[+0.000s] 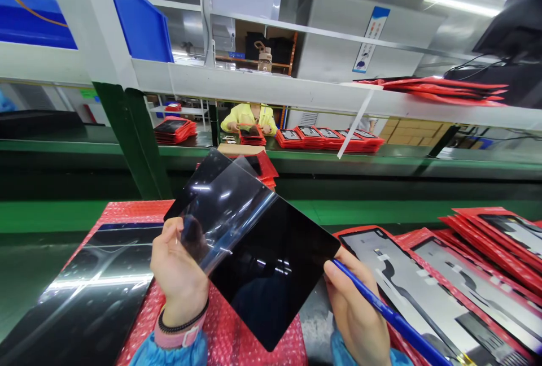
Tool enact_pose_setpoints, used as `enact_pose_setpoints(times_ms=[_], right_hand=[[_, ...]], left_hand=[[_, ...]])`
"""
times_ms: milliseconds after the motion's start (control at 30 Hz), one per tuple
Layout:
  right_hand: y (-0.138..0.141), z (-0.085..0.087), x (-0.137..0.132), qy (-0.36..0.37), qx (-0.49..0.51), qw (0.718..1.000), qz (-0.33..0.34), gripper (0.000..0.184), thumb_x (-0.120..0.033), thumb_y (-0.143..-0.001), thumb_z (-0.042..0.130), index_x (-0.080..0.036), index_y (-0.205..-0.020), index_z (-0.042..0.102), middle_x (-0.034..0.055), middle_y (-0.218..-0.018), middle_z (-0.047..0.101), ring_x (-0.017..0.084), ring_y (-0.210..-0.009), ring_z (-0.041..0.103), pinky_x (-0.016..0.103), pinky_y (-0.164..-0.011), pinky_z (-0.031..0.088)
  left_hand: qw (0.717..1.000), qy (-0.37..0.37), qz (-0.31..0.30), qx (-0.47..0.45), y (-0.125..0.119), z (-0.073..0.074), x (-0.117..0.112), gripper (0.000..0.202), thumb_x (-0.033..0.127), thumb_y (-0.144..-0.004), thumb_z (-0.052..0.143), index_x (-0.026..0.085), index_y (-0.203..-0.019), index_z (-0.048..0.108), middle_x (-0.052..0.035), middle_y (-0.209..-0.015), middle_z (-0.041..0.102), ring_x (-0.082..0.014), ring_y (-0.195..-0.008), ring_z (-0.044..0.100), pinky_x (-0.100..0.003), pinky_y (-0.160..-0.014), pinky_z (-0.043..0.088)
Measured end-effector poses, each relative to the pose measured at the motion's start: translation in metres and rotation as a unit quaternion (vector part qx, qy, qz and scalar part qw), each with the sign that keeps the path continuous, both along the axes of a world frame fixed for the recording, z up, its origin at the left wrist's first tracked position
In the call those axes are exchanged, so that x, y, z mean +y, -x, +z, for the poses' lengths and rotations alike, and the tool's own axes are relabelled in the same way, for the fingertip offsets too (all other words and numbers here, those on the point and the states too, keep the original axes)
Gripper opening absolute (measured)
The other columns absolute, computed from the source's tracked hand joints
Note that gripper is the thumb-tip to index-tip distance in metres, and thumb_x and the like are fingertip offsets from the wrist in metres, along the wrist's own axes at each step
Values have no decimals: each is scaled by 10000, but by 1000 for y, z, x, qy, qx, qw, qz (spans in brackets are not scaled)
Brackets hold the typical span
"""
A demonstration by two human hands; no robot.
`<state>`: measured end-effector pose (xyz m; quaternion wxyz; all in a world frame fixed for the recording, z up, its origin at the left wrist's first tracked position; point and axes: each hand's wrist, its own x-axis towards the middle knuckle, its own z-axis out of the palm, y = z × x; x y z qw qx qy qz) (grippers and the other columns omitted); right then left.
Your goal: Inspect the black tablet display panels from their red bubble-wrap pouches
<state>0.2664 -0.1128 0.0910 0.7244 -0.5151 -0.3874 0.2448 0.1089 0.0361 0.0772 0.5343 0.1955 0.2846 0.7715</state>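
A black glass screen panel [275,264] is held up tilted in front of me. My right hand [358,304] grips its right corner between thumb and fingers, along with a blue pen-like stick [398,321] that slants down to the right. My left hand [180,270] pinches the edge of a clear protective film [228,202], which is curled back over the panel's left half. The film's crease runs diagonally across the glass. Below the panel lies red bubble wrap [254,332], with a larger dark glossy panel [97,281] on its left part.
Silver-backed screen panels [402,281] with ribbon cables lie on red bubble bags at right. Red bags [267,167] sit behind the held panel. A green post [131,140] and a white shelf beam [254,86] stand ahead. Beyond, a person in yellow [249,114] sits among red-wrapped stacks.
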Motion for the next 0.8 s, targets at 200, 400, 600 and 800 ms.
enact_pose_setpoints(times_ms=[200,400,600,800], right_hand=[[-13,-18,-5,-22,84,995,-45,105,-405,-740,772,-309,-775,753,-20,-690,716,218,-647,644,340,-630,520],[-16,-8,-10,30,142,989,5,240,-523,-737,737,-293,-793,778,6,-768,753,257,-755,670,367,-675,526],[-23,1,-16,114,38,993,2,265,-518,-673,774,-258,-725,793,24,-749,726,249,-798,638,342,-755,483],[-22,-1,-14,122,18,992,21,264,-509,-710,763,-263,-800,793,32,-841,746,276,-879,667,375,-837,488]], left_hand=[[999,-23,41,14,0,-3,5,80,212,-679,583,193,-608,551,35,-710,491,-123,-760,486,-245,-784,405],[999,-36,-9,33,4,-3,2,156,222,-693,585,195,-562,505,39,-628,455,-112,-599,445,-250,-579,386],[994,-49,-82,62,5,3,-8,161,273,-652,624,200,-566,509,27,-620,471,-125,-571,463,-262,-519,362],[980,-79,-148,102,3,10,-21,205,369,-658,598,199,-549,559,-36,-660,568,-180,-644,504,-302,-572,381]])
